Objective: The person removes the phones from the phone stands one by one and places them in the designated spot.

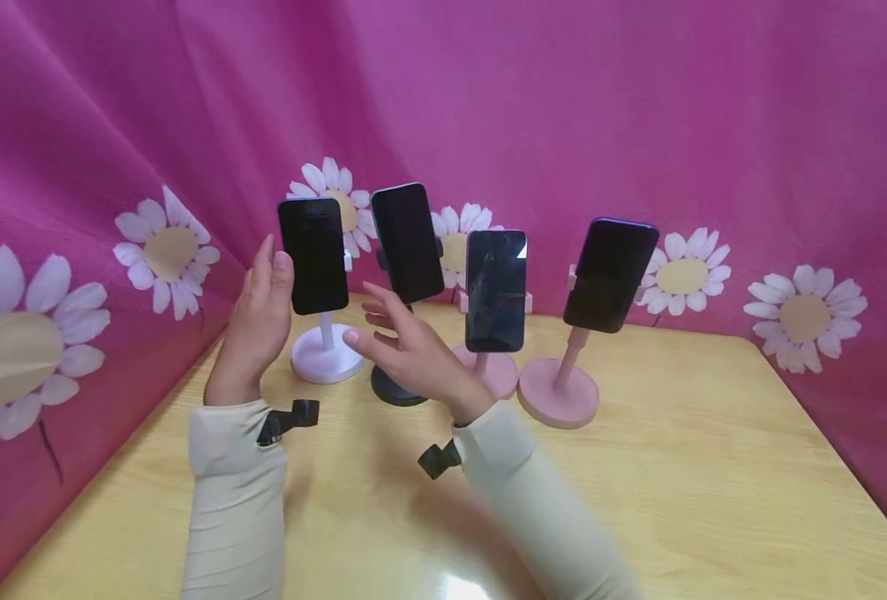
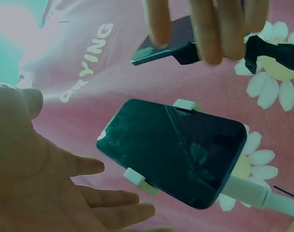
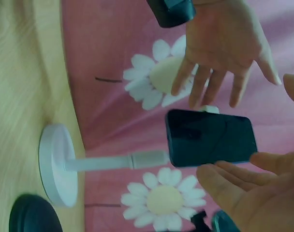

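Fingers loosely extended and holding nothing, the left hand and right hand flank a phone clamped in the white stand on the surface. To its right, a black stand and two pink stands hold three more phones.

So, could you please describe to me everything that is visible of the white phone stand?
The white phone stand looks like plastic. Its round base sits flat on the wooden table, left of the black stand in the head view. A slim pole rises upright, with a thicker upper section. White clamp arms hold the long sides of a dark-screened phone, which hides most of the mount behind it. The left hand and right hand are near, but neither grips the stand.
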Demonstrator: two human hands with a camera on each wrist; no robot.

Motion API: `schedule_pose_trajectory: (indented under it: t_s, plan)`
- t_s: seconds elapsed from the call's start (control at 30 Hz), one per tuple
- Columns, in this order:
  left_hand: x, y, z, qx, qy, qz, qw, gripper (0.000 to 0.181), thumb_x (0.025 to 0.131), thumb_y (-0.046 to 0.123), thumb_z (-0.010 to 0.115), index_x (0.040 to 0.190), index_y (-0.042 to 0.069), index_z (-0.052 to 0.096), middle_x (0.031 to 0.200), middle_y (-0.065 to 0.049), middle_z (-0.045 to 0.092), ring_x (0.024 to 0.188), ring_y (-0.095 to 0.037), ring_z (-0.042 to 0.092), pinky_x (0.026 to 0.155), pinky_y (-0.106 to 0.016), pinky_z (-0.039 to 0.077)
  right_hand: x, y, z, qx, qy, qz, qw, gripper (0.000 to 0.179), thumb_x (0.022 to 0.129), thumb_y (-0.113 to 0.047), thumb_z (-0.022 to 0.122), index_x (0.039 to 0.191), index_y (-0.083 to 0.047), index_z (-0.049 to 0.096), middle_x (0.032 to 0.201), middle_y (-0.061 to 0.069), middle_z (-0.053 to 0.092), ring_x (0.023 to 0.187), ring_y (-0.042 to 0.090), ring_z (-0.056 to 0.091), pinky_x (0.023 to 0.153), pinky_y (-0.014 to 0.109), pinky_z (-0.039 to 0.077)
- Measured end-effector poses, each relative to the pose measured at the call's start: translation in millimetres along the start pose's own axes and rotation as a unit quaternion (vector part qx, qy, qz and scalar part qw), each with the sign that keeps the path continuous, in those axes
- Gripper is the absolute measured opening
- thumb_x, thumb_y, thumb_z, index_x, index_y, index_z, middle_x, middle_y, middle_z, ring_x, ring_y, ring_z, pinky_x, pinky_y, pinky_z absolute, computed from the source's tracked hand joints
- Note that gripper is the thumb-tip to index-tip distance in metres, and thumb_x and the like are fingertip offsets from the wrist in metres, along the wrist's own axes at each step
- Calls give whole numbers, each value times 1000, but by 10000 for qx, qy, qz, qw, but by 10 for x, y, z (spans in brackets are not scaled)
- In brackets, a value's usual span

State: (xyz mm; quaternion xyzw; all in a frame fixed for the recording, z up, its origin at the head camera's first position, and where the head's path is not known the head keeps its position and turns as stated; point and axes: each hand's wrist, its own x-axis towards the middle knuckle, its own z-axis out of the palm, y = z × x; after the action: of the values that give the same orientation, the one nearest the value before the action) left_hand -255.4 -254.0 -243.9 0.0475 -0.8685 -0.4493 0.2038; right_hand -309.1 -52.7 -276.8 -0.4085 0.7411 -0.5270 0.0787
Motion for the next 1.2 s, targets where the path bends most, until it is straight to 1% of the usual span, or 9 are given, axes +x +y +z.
schedule_pose_trajectory:
  t_s: [0.13, 0.3, 0.53, 0.67, 0.77, 0.9, 1.0, 1.1, 1.2]
  plan:
    - [-15, -76, 51, 36, -218, 6, 9998, 68, 100, 57, 21, 155, 26, -3, 160, -15, 7, 145, -41, 7, 102, -74, 10, 80, 90, 123, 307, 28, 66, 9995, 73, 94, -39, 60, 153, -23, 19, 155, 0, 28, 140, 23, 34, 107, 41, 36]
    - [-55, -179, 137, 33, -410, -4, 9992, 67, 101, 55, 21, 155, 25, -4, 160, -15, 6, 144, -42, 9, 103, -74, 10, 94, 203, 249, 471, 234, 322, 9981, 80, 92, -44, 61, 154, -22, 15, 158, -4, 21, 143, 23, 27, 107, 43, 34]
    - [-148, -250, 148, 66, -417, -124, 9990, 67, 102, 53, 22, 155, 25, -7, 161, -14, 3, 145, -41, 5, 102, -75, 9, 99, 302, 375, 682, 245, 534, 9959, 80, 92, -48, 60, 154, -27, 15, 158, -10, 19, 144, 22, 25, 107, 38, 35]
    - [-143, -236, 122, 119, -357, -59, 9993, 67, 102, 51, 23, 155, 23, -7, 161, -13, 2, 145, -40, 4, 103, -73, 8, 154, 345, 417, 888, 318, 505, 9943, 79, 92, -47, 61, 154, -27, 16, 158, -11, 18, 144, 20, 24, 107, 38, 35]
    - [-83, -197, 106, 210, -300, 27, 9993, 68, 102, 51, 24, 155, 22, -8, 161, -14, 2, 145, -40, 6, 104, -73, 9, 231, 359, 412, 983, 383, 333, 9939, 78, 92, -45, 61, 154, -27, 16, 158, -11, 18, 144, 20, 23, 108, 40, 34]
    - [28, -113, 88, 253, -270, 64, 9993, 69, 101, 53, 24, 154, 24, -10, 161, -12, 1, 145, -40, 5, 102, -74, 10, 358, 339, 357, 938, 401, 125, 9947, 79, 92, -46, 61, 154, -28, 16, 158, -12, 18, 144, 17, 22, 108, 37, 33]
    - [19, -95, 56, 249, -349, 28, 9991, 70, 101, 54, 24, 154, 25, -11, 161, -11, -1, 146, -38, 3, 103, -74, 9, 372, 319, 397, 945, 426, 187, 9944, 80, 91, -47, 62, 154, -30, 15, 158, -13, 17, 144, 15, 22, 108, 34, 33]
    - [21, -98, 52, 219, -359, 24, 9991, 70, 101, 53, 24, 154, 23, -9, 161, -11, 0, 146, -37, 3, 106, -71, 8, 396, 303, 406, 944, 465, 225, 9942, 81, 90, -48, 62, 154, -31, 14, 158, -12, 16, 144, 17, 22, 108, 37, 33]
    - [43, -103, 64, 91, -348, -22, 9994, 69, 101, 55, 23, 155, 24, -8, 161, -8, 1, 147, -35, 2, 107, -69, 7, 451, 299, 380, 964, 571, 95, 9937, 83, 89, -48, 63, 154, -29, 14, 158, -9, 18, 144, 17, 23, 108, 41, 33]
